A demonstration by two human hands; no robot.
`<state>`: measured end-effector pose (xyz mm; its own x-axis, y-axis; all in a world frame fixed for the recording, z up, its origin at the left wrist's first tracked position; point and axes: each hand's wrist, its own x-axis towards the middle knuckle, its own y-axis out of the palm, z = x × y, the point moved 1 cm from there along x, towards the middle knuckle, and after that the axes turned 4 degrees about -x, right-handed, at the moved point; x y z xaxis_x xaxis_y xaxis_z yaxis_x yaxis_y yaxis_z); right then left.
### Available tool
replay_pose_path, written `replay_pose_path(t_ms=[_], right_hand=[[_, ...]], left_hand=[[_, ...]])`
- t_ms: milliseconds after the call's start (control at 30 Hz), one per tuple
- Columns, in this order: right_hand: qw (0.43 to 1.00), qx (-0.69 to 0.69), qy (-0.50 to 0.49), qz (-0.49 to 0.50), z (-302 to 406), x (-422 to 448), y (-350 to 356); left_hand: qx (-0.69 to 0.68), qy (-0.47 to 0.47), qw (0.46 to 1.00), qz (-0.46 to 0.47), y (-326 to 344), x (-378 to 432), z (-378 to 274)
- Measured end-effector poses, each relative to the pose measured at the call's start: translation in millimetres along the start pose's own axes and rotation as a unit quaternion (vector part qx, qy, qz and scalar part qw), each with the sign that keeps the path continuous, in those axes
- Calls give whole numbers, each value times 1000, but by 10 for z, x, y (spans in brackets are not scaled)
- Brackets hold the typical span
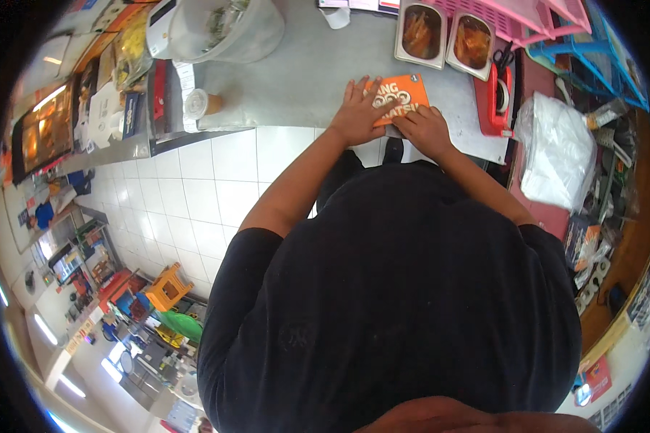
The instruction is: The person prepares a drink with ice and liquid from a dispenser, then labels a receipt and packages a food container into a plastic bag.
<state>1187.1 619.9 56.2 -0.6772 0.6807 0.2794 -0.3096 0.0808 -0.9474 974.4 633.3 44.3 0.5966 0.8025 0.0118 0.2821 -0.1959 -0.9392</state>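
An orange printed food box (415,85), probably cardboard, lies on the grey metal counter (303,65) close to its near edge. My left hand (360,111) rests with spread fingers over the box's left part, its thumb by the near edge. At the near right corner, the bent fingers of my right hand (423,129) grip the box. Both hands hide parts of its lettering. Just right of it stands a red tape dispenser (487,105) with a roll of tape. Two metal food pans, a left one (421,35) and a right one (470,44), hold orange-brown food beyond the box.
Black-handled scissors (502,55) lie by the right pan, near pink (520,19) and blue (590,51) plastic baskets. A stack of clear plastic bags (558,151) sits at right. Left are a lidded cup (201,104) and a large translucent tub (233,32). White floor tiles (195,189) show below.
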Motion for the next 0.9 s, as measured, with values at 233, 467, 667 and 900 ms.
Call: replay_pose_path(t_ms=[233, 467, 667, 900], right_hand=[[998, 56, -15, 23, -60, 104, -46], [989, 83, -117, 47, -99, 313, 80], [978, 92, -181, 45, 41, 689, 276], [990, 131, 56, -12, -72, 1743, 479]], left_hand=[[11, -16, 1000, 3, -10, -66, 3], [12, -85, 996, -29, -78, -408, 159], [11, -144, 987, -63, -96, -621, 286], [39, -197, 976, -81, -349, -941, 437]])
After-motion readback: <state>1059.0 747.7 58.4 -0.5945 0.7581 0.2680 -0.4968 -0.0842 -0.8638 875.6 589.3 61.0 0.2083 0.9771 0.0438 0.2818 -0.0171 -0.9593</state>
